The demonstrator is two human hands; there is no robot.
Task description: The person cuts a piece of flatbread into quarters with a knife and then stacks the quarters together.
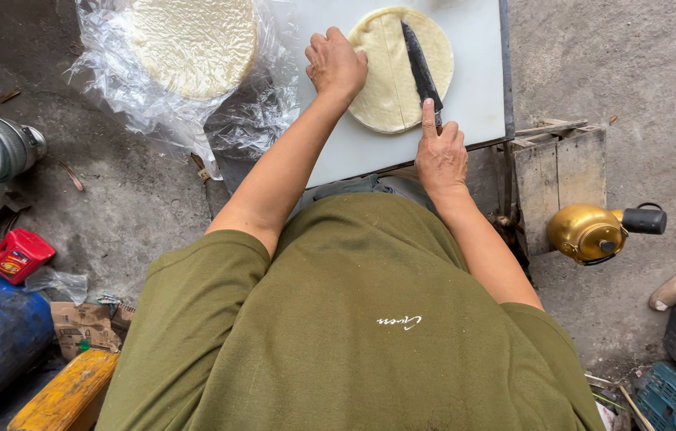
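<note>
Cutting step: left hand (336, 64) presses flat on the wrapper stack (390, 80), right hand (440, 156) grips the knife (419, 68), seemingly mid-slice; next, steady downward pressure.

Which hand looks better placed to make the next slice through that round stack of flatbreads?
The right hand, probably. It already grips the dark knife, whose blade lies across the flatbread stack on the white board. The left hand presses on the stack's left edge, steadying it.
</note>
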